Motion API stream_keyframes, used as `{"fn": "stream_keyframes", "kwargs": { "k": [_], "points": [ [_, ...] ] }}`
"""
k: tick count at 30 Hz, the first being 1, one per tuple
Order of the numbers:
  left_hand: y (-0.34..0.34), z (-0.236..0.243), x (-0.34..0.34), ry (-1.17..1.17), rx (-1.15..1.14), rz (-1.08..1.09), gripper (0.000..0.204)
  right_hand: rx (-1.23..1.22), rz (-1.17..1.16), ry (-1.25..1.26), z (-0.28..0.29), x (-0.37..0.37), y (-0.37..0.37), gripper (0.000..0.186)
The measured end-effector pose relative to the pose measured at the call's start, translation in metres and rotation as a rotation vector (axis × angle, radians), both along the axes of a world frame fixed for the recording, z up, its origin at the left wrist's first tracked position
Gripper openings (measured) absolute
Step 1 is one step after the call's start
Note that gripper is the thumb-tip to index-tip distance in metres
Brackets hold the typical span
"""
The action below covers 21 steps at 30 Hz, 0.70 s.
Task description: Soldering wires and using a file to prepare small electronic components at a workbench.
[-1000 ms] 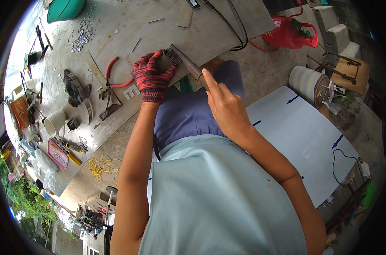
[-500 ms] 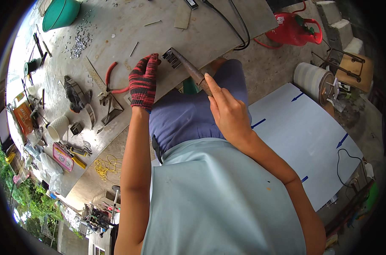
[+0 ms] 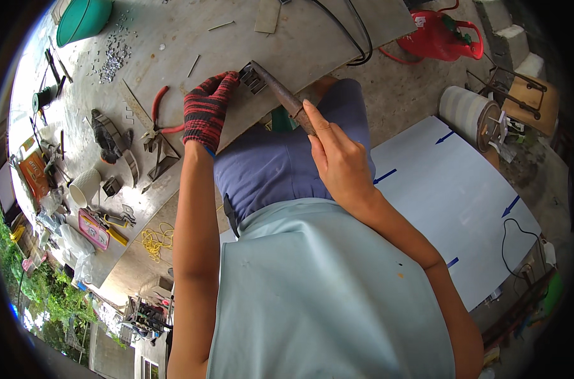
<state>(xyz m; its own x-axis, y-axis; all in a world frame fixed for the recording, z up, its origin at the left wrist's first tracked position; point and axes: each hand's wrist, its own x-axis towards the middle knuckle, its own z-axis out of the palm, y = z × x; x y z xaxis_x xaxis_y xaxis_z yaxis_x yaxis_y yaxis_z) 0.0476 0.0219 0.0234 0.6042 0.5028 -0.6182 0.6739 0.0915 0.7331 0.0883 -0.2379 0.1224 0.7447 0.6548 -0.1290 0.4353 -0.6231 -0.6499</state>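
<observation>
Clamped in the bare right hand point(image 3: 344, 163), a rusty tapered tool point(image 3: 277, 88) reaches a dark slotted metal piece point(image 3: 254, 81) near the edge of the table point(image 3: 236, 47). The gloved left hand point(image 3: 205, 112) bunches its fingers at the piece's left side, whether pinching it I cannot tell; red-handled pliers point(image 3: 159, 106) lie just beside that hand.

Grey concrete floor point(image 3: 391, 95) beside 1 daylit grey table point(image 3: 192, 38), pale steps point(image 3: 512, 43) upper right, foliage point(image 3: 53, 294) lower left.

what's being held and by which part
Right grip holds a rusty tapered tool by its near end. Left grip is at the slotted metal piece; whether it's held cannot be told.
</observation>
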Motion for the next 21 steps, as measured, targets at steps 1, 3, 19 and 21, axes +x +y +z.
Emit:
{"fn": "stream_keyframes", "kwargs": {
  "k": [1, 3, 19, 21],
  "points": [
    [0.001, -0.001, 0.0, 0.004, -0.003, 0.0, 0.039, -0.003, 0.0, 0.004, 0.0, 0.0, 0.0, 0.068],
    [0.003, -0.004, -0.001, -0.008, -0.018, -0.003, 0.04, -0.003, -0.008, 0.025, 0.0, 0.001, 0.001, 0.067],
    [0.01, -0.003, 0.001, 0.014, -0.079, -0.034, 0.04, -0.061, 0.003, -0.016, 0.001, -0.001, 0.003, 0.067],
    [0.011, -0.004, 0.0, 0.022, -0.083, -0.034, 0.04, 0.001, -0.015, 0.011, -0.003, 0.004, 0.001, 0.065]
  ]
}}
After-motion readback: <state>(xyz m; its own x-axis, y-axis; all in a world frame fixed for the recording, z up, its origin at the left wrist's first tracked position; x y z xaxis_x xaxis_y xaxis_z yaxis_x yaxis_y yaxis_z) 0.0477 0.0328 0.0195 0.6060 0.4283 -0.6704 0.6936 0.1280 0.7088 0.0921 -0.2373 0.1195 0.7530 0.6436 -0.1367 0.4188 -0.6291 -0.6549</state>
